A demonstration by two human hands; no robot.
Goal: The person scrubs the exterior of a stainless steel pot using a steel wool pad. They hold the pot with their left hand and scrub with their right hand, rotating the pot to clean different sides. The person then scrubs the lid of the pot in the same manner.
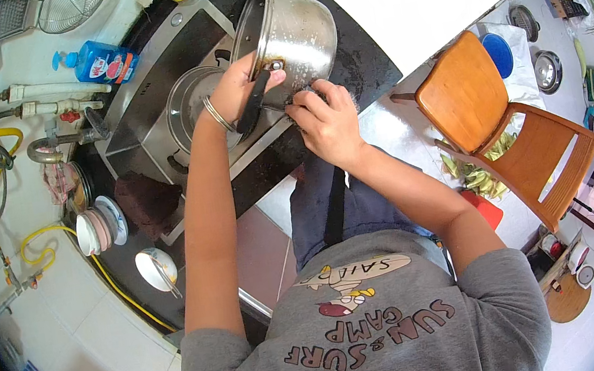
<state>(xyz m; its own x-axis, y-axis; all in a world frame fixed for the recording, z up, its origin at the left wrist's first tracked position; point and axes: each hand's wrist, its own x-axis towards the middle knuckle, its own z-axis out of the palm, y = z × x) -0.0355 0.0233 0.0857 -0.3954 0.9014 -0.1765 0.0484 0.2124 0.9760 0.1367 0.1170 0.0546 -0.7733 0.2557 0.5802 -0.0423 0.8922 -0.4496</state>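
A stainless-steel saucepan point(304, 31) is tipped on its side above the sink's right end, its mouth facing left. My left hand point(245, 81) grips it by the rim beside its black handle point(254, 100), thumb against the outer wall. My right hand point(324, 119) presses a wire scouring pad point(355, 102) to the lower outside of the saucepan; fingers hide most of the pad. Whitish specks, perhaps suds or drops, dot the steel wall. Below my left wrist, a round vessel with black side handles point(181, 108) sits in the steel sink point(137, 145), partly covered by my arm.
A blue pump bottle point(106, 61) and a faucet point(63, 141) stand behind the sink. Left are a dark brown cloth point(148, 203), stacked bowls point(93, 231) and a bowl with chopsticks point(155, 270). A wooden chair point(466, 93) stands right, near corn husks point(480, 171) on the floor.
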